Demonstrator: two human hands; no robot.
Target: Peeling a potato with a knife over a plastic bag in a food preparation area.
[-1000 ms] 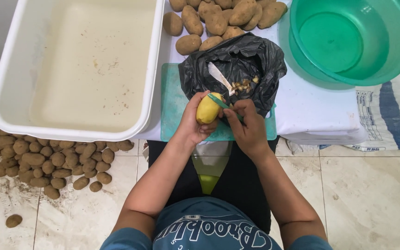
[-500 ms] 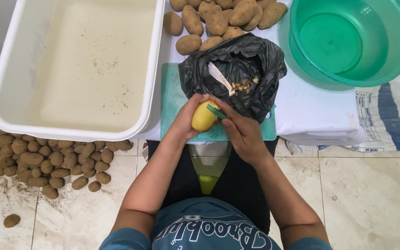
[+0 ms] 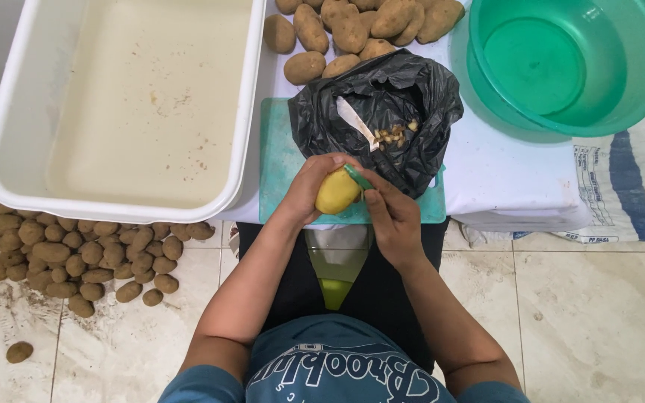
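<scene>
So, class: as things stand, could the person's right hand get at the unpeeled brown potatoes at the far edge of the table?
Probably not freely: the right hand holds a green peeler, and the black plastic bag sits before the unpeeled brown potatoes.

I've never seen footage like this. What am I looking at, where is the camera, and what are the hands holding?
No machine here: a person wears a camera on the head, looking down at their own two bare hands. The left hand holds a yellow peeled potato; the right hand presses a green peeler against it. On the table lie a green cutting board, a black bag with peelings, unpeeled potatoes, a white tub and a green basin. More small potatoes lie on the floor.
</scene>
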